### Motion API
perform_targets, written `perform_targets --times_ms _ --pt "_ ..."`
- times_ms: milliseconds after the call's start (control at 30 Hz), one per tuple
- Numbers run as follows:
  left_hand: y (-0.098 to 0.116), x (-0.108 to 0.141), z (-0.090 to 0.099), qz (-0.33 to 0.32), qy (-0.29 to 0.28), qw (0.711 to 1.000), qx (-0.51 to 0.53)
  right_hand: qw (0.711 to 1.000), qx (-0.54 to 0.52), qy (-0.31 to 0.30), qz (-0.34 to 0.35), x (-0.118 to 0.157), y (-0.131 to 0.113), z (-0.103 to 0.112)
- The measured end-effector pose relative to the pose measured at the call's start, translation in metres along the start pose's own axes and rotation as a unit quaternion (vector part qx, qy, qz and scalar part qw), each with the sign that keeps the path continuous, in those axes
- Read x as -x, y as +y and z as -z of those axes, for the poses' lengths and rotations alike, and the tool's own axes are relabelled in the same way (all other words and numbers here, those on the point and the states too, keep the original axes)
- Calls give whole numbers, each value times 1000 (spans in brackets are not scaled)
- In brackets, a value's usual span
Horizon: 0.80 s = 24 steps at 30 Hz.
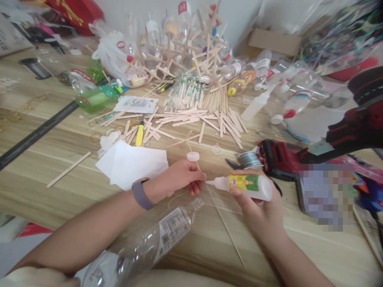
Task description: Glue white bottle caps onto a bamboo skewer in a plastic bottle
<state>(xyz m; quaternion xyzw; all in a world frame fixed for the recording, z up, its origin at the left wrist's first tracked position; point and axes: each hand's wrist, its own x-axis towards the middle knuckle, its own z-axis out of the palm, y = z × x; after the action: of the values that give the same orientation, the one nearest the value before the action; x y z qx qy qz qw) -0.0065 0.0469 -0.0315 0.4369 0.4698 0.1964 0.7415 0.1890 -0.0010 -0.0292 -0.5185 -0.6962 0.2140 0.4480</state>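
Note:
Between the fingertips of my left hand (187,176) is a long thin wooden stick (226,226), slanting down to the right. A white bottle cap (193,156) sits on the stick just above those fingers, and a short crosspiece (183,140) lies across its upper end. My right hand (260,209) is wrapped round a glue bottle (249,187) tilted sideways, its nozzle close to the stick by my left fingertips. A clear plastic bottle (172,231) lies on its side below my left forearm.
White paper (134,163), a yellow-handled tool (139,133) and flat sticks (185,117) lie ahead. Many bottles and a stick structure (206,52) stand behind. A red-black power tool (278,159), wire spool (251,159) and second glue bottle (255,104) are to the right.

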Motion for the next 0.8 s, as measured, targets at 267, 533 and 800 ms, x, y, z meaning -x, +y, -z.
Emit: perform_targets --times_ms 267,533,800 --pt "-1 -1 0 -9 0 1000 -2 999 -22 12 -20 0 1 -1" --pt "1 1 0 -4 -3 1000 0 1000 12 11 -9 1 0 1" --pt "-2 0 1 -11 -10 1000 0 999 -23 21 -33 1 1 -2"
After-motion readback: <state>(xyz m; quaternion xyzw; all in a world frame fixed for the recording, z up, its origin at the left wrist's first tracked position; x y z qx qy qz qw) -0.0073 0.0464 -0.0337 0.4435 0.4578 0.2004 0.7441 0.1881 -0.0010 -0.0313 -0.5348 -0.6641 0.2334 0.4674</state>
